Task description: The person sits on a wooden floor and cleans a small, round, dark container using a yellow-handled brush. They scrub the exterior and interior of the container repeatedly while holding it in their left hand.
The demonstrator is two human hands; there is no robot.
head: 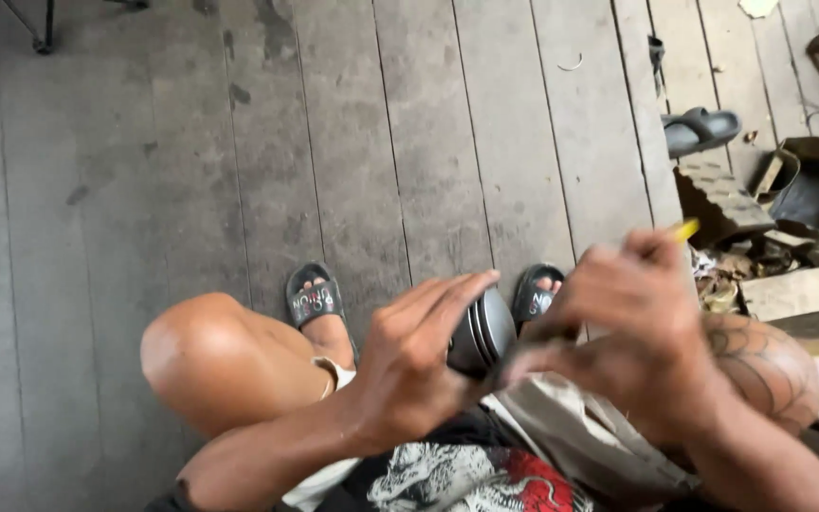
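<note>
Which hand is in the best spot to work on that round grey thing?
Probably the right hand. It pinches a thin yellow-tipped tool, its lower end blurred beside the ribbed grey round part. The left hand is busy, wrapped around that part to hold it.

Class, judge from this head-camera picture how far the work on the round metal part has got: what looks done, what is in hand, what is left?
Done: nothing can be told as finished.
In hand: the left hand grips a dark grooved metal cylinder over the lap; the right hand, blurred, holds a yellow-tipped tool beside it.
Left: unclear; the cylinder's surface is mostly hidden. Scrap parts lie on the plank floor to the right.
</note>
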